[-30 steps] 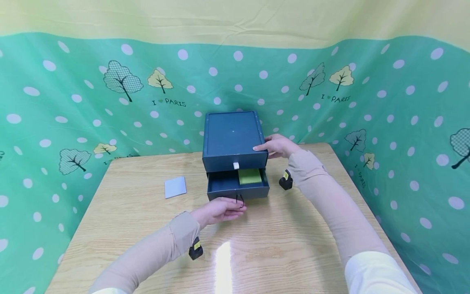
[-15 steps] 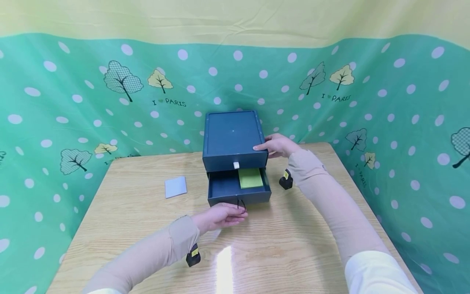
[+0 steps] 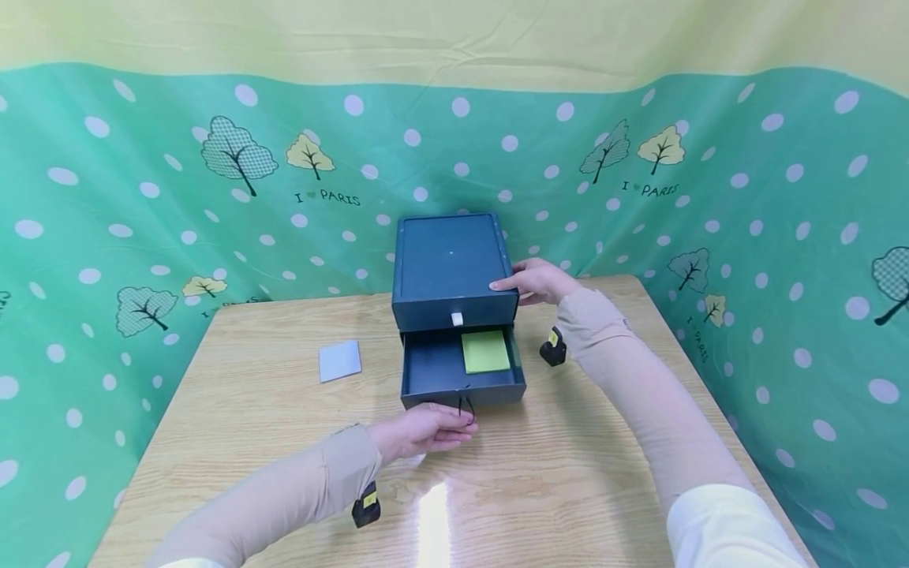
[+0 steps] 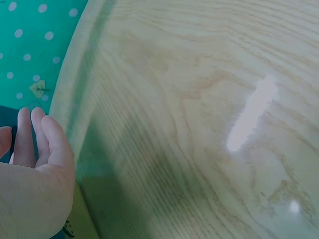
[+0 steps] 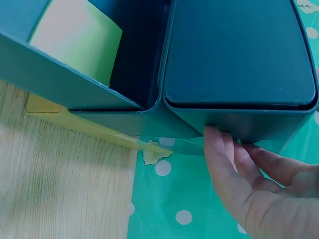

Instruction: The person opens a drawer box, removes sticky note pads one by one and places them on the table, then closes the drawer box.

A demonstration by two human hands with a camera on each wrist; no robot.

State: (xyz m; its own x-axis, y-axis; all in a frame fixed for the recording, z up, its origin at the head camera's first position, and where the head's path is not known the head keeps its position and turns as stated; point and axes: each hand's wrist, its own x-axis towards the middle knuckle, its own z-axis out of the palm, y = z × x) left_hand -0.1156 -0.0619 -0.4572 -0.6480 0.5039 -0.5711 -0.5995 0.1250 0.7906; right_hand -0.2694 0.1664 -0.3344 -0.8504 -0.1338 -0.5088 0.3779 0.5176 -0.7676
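A dark blue two-drawer box (image 3: 452,260) stands at the back of the table, its upper drawer closed and its lower drawer (image 3: 429,367) pulled out. Inside the lower drawer, on its right side, lies a green pad of paper (image 3: 486,352). My left hand (image 3: 424,428) pinches the black cord loop (image 3: 466,404) at that drawer's front. My right hand (image 3: 541,282) holds the box's right side, thumb on the top edge; in the right wrist view the right hand's fingers (image 5: 219,154) touch the side wall.
A light blue square pad (image 3: 339,361) lies on the wooden table (image 3: 270,410), left of the box. Black wrist devices hang under the left wrist (image 3: 366,506) and right wrist (image 3: 553,347). A green dotted curtain (image 3: 319,237) surrounds the table's back and sides.
The lower drawer has slid further out toward me with my left hand at its cord, and more of the green pad shows. My right hand has stayed where it was.
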